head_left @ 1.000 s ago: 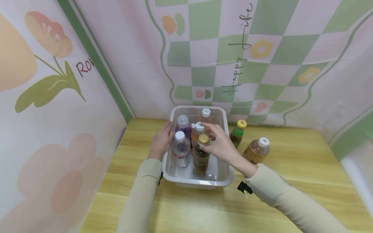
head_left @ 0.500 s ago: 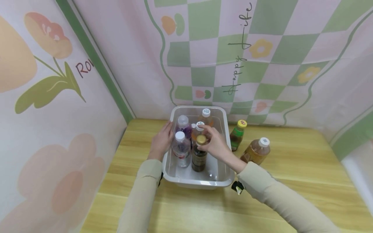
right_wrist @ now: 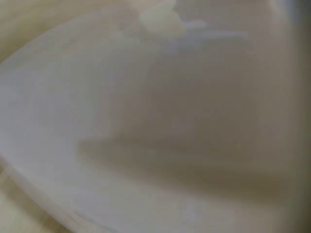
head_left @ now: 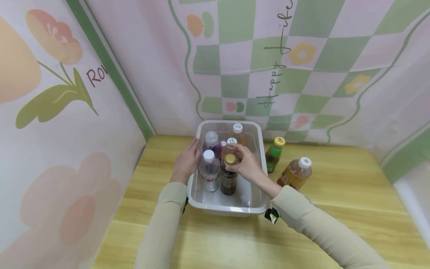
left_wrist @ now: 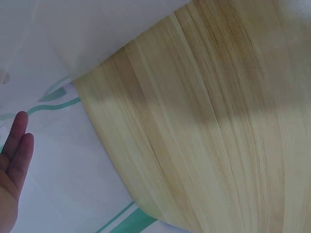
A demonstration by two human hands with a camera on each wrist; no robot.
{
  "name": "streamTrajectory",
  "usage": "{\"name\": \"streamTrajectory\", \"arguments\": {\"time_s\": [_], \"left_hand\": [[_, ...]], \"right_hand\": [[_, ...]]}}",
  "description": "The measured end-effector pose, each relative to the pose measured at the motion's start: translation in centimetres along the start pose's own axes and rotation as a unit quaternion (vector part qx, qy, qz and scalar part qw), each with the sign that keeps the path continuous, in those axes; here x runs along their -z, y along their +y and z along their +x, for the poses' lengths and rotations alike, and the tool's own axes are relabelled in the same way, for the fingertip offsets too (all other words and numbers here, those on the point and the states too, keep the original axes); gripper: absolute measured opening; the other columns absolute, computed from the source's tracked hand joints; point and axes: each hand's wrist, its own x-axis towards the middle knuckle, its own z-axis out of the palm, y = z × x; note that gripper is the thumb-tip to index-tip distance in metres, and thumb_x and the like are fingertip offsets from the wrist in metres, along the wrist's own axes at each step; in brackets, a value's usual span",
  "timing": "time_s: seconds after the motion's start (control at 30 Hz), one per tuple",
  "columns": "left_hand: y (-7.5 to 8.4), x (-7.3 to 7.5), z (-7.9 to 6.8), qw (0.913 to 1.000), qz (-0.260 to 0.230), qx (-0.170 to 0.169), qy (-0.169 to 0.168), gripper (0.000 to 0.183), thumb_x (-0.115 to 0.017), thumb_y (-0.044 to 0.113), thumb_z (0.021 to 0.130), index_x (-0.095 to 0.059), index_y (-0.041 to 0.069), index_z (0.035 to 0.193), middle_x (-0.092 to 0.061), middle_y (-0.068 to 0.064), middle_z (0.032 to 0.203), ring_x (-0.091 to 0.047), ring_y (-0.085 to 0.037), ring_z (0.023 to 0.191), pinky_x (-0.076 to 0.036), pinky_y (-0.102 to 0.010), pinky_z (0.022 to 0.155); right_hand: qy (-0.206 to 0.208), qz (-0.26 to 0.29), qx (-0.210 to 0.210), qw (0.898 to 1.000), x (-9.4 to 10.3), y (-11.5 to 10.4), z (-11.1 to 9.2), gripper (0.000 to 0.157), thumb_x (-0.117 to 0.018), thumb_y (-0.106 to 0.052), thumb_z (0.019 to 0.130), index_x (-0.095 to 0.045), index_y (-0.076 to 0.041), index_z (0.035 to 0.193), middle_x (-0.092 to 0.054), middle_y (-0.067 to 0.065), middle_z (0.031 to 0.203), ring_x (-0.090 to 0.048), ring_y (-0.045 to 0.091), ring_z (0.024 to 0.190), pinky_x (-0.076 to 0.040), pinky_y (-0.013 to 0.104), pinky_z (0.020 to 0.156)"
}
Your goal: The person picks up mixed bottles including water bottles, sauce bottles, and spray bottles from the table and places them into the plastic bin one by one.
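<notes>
My right hand (head_left: 246, 163) pinches a dark bottle (head_left: 229, 183) near its gold cap, thumb in front and fingers behind. The bottle stands nearly upright inside a grey plastic tub (head_left: 230, 210). My left hand (head_left: 186, 160) lies along the tub's left rim, its fingers (left_wrist: 19, 127) straight against the outer wall in the left wrist view. A clear bottle with a white cap (head_left: 209, 170) is just left of the dark one. Behind them stand a bottle of purple drink (head_left: 212, 142) and white-capped bottles of orange drink, one (head_left: 237, 132) at the far right corner. The right wrist view is blurred.
To the tub's right, a green bottle with a yellow cap (head_left: 274, 155) and an amber bottle with a white cap (head_left: 295, 173) stand on the wooden table (head_left: 349, 194). A patterned curtain (head_left: 268, 74) hangs right behind the tub.
My right hand has moved the dark bottle slightly left and back within the tub, closer to the clear bottle. My left hand keeps its place on the rim.
</notes>
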Motion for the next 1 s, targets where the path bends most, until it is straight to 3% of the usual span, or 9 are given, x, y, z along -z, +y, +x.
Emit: {"name": "streamTrajectory", "arguments": {"time_s": [0.23, 0.5, 0.7, 1.0], "left_hand": [[0.2, 0.3, 0.1, 1.0000, 0.001, 0.004, -0.007, 0.050, -0.030, 0.032, 0.101, -0.034, 0.022, 0.149, -0.030, 0.004, 0.158, -0.041, -0.026, 0.138, -0.045, -0.054, 0.101], [0.1, 0.1, 0.1, 1.0000, 0.003, 0.005, -0.005, 0.049, -0.030, 0.032, 0.101, -0.035, 0.022, 0.149, -0.032, 0.003, 0.157, -0.042, -0.027, 0.137, -0.044, -0.053, 0.102], [0.1, 0.1, 0.0, 0.9999, 0.001, 0.009, -0.006, 0.049, -0.031, 0.032, 0.101, -0.035, 0.022, 0.149, -0.032, 0.003, 0.157, -0.041, -0.026, 0.138, -0.043, -0.053, 0.105], [0.3, 0.1, 0.0, 1.0000, 0.002, 0.008, -0.005, 0.048, -0.031, 0.031, 0.101, -0.036, 0.022, 0.148, -0.032, 0.004, 0.157, -0.041, -0.026, 0.138, -0.041, -0.052, 0.106]], "right_hand": [[-0.012, -0.013, 0.000, 1.000, 0.2, 0.1, -0.1, 0.067, -0.074, 0.004, 0.073, -0.047, -0.001, 0.135, -0.054, 0.027, 0.125, -0.059, 0.042, 0.109, -0.051, 0.048, 0.095], [-0.042, -0.032, 0.054, 0.997, 1.3, 0.4, -0.3, 0.066, -0.075, 0.001, 0.074, -0.046, 0.003, 0.133, -0.058, 0.028, 0.125, -0.058, 0.041, 0.112, -0.049, 0.051, 0.095], [-0.063, -0.035, 0.027, 0.997, 3.9, 0.4, -0.4, 0.066, -0.074, -0.010, 0.079, -0.044, 0.001, 0.137, -0.055, 0.024, 0.133, -0.054, 0.039, 0.121, -0.044, 0.052, 0.103], [-0.017, 0.000, 0.006, 1.000, 8.5, 1.0, -0.2, 0.056, -0.064, -0.001, 0.086, -0.042, 0.006, 0.136, -0.050, 0.029, 0.135, -0.049, 0.044, 0.125, -0.039, 0.053, 0.108]]}}
